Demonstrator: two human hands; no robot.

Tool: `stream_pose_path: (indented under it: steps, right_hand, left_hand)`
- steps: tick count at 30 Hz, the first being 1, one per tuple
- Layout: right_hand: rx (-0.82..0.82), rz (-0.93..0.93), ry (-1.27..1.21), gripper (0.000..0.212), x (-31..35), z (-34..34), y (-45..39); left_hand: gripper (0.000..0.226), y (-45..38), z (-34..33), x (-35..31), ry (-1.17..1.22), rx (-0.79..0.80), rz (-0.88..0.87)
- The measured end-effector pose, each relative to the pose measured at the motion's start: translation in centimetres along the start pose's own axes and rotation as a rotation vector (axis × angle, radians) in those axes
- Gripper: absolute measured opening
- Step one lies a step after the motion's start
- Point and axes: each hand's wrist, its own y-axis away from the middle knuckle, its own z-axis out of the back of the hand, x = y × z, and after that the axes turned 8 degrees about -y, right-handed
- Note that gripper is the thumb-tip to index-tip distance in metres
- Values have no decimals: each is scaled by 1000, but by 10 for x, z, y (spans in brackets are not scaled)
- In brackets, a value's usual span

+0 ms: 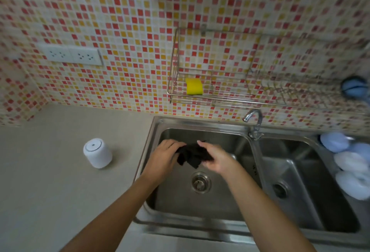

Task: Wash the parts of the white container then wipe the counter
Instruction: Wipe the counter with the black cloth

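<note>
no text, label, brand or number can be read anywhere. faint marks stamped on the sink point(255, 168) divider are too small and blurred to make out, and the white container point(97, 152) shows only a small dot on top.

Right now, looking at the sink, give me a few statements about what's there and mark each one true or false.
1. Both hands hold the black cloth over the left basin. True: left hand, right hand.
2. The sponge lies in the basin. False: it sits in the wall rack.
3. The white container stands on the counter, left of the sink. True.
4. Water runs from the tap. False: no stream shows.
</note>
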Motion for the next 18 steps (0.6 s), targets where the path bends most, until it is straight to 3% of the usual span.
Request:
stream_pose_path:
  steps: [2,4,7,9,13,18]
  right_hand:
    - [-57,129,471,62,12,14,10]
    - [-93,350,780,76,26,27,19]
    - [208,519,763,73,48,36,35]
    - [294,602,867,74,58,39,40]
    - [151,950,965,25,90,48,45]
    - [114,1050,818,22,158,58,53]
  left_hand:
    - [28,-20,8,-14,25,10,-3]
    - [26,-41,15,-26,47,12,2]
    - [23,-78,33,-47,112,9,12]
    - [20,-100,45,-61,150,21,10]
    - [14,-139,67,-73,141,35,-37]
    - [5,-181,89,-74,278,71,22]
